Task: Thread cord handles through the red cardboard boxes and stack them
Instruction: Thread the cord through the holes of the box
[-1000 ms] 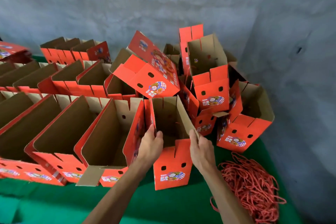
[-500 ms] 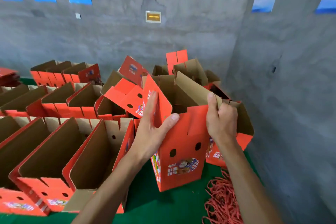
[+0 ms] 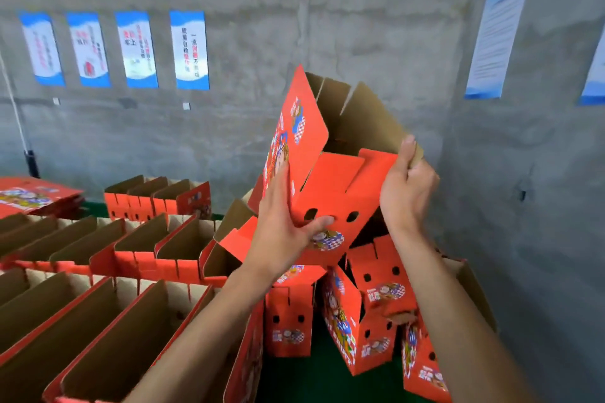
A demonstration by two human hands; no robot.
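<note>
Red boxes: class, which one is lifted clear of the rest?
The red box gripped by both hands, left hand and right hand, tilted in the air; the others sit lower in rows and a pile.

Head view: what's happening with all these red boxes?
A person holds one open red cardboard box up in the air, tilted. The left hand grips its printed side, thumb by the two handle holes; the right hand pinches its brown flap. No cord shows in the holes. Rows of open boxes sit below on the left.
</note>
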